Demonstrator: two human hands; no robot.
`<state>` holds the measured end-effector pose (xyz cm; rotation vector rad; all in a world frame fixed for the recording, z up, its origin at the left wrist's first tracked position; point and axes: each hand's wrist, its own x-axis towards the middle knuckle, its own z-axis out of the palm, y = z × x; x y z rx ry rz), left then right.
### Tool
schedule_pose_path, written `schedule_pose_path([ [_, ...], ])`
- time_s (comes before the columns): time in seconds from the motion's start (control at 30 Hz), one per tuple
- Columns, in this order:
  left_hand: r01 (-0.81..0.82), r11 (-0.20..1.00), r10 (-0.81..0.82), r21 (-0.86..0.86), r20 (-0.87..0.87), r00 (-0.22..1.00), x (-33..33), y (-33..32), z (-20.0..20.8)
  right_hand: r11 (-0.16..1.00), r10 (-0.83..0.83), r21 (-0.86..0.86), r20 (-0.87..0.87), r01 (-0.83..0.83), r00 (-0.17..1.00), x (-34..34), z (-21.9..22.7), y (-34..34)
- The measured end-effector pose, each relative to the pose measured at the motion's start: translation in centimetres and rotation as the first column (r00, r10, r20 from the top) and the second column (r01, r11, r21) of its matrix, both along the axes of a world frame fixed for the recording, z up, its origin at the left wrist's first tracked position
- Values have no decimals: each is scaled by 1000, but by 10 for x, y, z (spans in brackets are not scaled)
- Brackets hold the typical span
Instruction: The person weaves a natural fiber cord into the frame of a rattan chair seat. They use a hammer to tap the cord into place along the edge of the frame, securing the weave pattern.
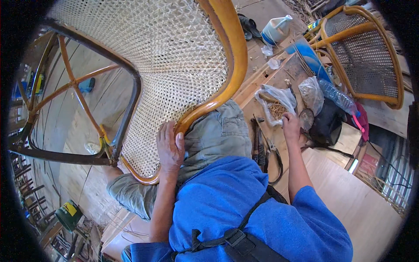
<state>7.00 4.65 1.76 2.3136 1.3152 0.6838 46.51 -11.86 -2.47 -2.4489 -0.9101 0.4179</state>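
A rattan chair (238, 48) leans across my lap, its glossy amber rim curving past my thighs and its woven cane panel (174, 61) filling the upper left of my view. My left hand (170, 146) lies on the cane just beside that rim, fingers stretched out flat and close together, thumb against the bend; it presses rather than grips. Left of the panel stands the dark brown leg frame (136, 83), with lighter poles crossing inside it.

My right hand (291, 124) reaches over the bench (281, 75), fingers curled in at the side of a clear plastic bag (279, 97) that holds small brown slivers. I can't tell whether I have anything pinched between them. Just right of that hand is a round brownish object (307, 118), and behind it a second plastic bag (311, 96) sits near a clear bottle (338, 96) lying on its side. A black bundle (329, 124) lies further right.

Nearer my body, shears (272, 147) with black looped handles lie beside some dark hand tools (255, 142). Beyond the bench are a white jug (277, 29) and another cane chair (364, 52). A dark green bucket (69, 216) stands at lower left.
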Motion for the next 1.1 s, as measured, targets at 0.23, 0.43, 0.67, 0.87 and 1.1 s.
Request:
schedule_pose_path([
  [0.23,12,972,-28,-236,-65,997,1,9,15,990,126,-89,279,-105,952,-8,-40,20],
  [0.43,-80,997,78,-21,-56,995,3,7,0,946,289,-221,252,-235,924,26,-30,17],
  [0.67,-96,995,96,-38,3,995,-4,1,6,941,266,-299,370,-157,890,16,13,28],
  [0.87,-105,989,112,-101,60,992,0,3,6,974,179,-177,231,-139,956,64,-10,12],
  [1.1,-115,983,141,-146,179,974,-2,9,-4,994,101,-47,111,-96,989,63,-9,11],
])
